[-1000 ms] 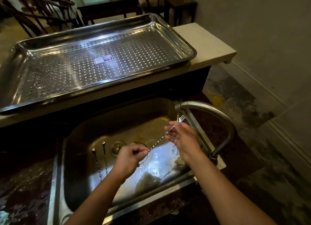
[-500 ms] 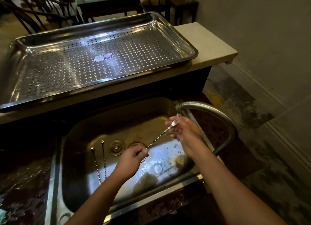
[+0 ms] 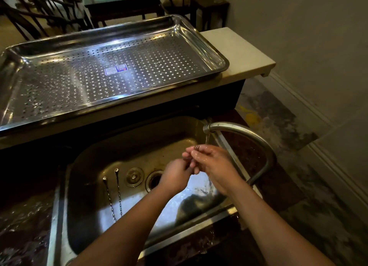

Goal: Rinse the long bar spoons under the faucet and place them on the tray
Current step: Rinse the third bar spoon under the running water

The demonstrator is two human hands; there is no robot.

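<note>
One bar spoon (image 3: pixel 196 147) under faucet (image 3: pixel 239 128), held by left hand (image 3: pixel 175 176), right hand (image 3: pixel 212 164)

The left hand (image 3: pixel 175 176) has been raised from the middle of the sink (image 3: pixel 139 138) toward its right edge and is now held against the right hand (image 3: pixel 211 166) under the faucet (image 3: pixel 209 127). The bar spoon (image 3: pixel 197 147), earlier stretched between them, is mostly covered; only its forked tip is seen.
</note>
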